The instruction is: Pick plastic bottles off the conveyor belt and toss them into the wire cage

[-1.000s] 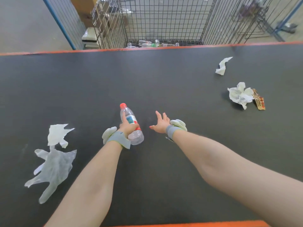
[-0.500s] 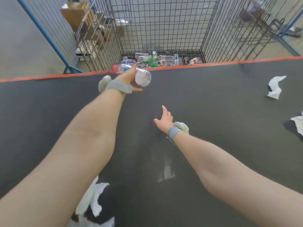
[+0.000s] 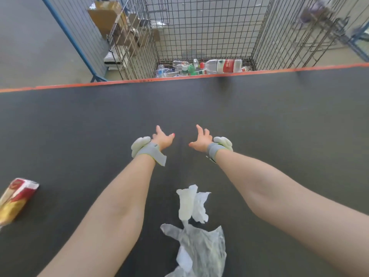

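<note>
Black rubber conveyor belt (image 3: 279, 120) below; left grip (image 3: 162, 139) and right grip (image 3: 201, 141) hover spread, empty, presumably awaiting next pick. Clear plastic bottles (image 3: 223, 66) ahead in grey wire cage (image 3: 199, 33).

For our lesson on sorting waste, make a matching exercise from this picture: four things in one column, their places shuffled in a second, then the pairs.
Things
1. red-labelled bottle
2. snack packet
3. crumpled white paper
4. cardboard box

Places
A. on the conveyor belt, nearer the person than the left hand and right hand
B. inside the wire cage
C. on the belt, far left of the view
D. off the belt, left of the cage

Pairs: 1-B, 2-C, 3-A, 4-D
</note>
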{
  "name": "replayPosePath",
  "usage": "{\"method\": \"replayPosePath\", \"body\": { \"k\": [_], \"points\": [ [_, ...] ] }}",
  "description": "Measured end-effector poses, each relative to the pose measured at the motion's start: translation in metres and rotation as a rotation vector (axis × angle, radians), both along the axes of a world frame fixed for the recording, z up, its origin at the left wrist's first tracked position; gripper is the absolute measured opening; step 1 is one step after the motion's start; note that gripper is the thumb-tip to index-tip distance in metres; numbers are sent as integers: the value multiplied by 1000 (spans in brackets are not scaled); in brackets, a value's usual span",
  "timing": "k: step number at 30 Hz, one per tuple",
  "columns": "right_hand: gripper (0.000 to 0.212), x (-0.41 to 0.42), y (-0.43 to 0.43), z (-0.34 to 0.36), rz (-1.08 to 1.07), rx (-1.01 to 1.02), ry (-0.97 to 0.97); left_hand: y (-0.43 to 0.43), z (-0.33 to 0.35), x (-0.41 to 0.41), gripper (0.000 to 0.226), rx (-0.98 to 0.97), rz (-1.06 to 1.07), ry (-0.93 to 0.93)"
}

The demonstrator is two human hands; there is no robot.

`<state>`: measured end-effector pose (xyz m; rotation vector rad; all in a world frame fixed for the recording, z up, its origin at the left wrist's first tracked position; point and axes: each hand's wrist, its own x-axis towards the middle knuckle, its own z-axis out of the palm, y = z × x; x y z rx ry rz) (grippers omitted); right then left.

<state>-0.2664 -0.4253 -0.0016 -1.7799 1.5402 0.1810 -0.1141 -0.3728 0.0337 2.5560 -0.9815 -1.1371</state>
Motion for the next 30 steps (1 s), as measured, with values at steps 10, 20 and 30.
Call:
{"method": "replayPosePath", "body": {
  "k": [10,20,30],
  "points": [
    [85,-37,66,15,-1,52,85,102,-10,-20,86,90,-94,-106],
    [85,-40,129,9,80,169,89,181,-24,-2,79,87,-55,-270],
    [87,15,190,8,84,244,-20,223,-20,32,61,-7,-8,-317]
  ]
}}
